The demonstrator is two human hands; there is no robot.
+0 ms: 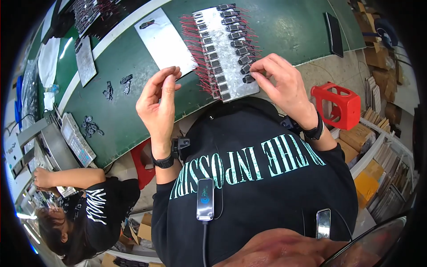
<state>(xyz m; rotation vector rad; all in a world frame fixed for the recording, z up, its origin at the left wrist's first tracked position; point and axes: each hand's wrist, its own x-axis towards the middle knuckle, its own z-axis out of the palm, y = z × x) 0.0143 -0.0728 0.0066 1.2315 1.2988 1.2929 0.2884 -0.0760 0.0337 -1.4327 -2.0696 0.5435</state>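
A long metal plate (229, 58) lies on the green bench with two rows of small black rectangular parts along its sides, thin red wires fanning outward. My right hand (282, 80) is at the near end of its right row, thumb and forefinger pinched at the edge of a small black part (245, 69). Just below those fingertips sits another black part (248, 78). Left of the plate my left hand (158, 100) is raised above the bench edge, fingers curled toward the thumb; whatever they may hold cannot be made out.
A second metal plate (167, 42) bears one black part (147, 24). Loose black parts (92, 127) lie in small heaps at the left. A dark phone-like slab (333, 34) is at the far right, above a red plastic stool (336, 104). Another person (89, 200) works at the lower left.
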